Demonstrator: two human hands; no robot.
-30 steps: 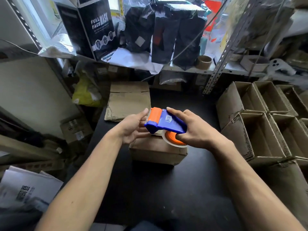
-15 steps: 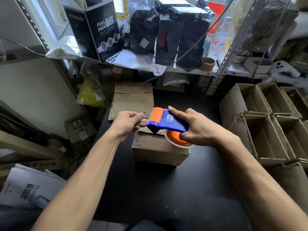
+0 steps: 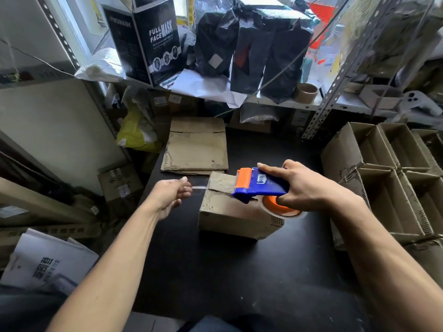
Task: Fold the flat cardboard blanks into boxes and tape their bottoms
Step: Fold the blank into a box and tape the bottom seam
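A folded cardboard box sits on the black table, flaps up. My right hand grips a blue and orange tape dispenser held over the box top. A strip of clear tape stretches from the dispenser leftward past the box edge. My left hand pinches the free end of that strip, left of the box. A stack of flat cardboard blanks lies behind the box.
Several finished open boxes crowd the right side. A metal shelf with black bags, a mask carton and a tape core overhangs the table's back. Small cartons and printed paper lie on the floor at left.
My left hand has moved left, away from the dispenser, drawing a strip of tape out over the box's left edge. My right hand keeps the dispenser over the box.
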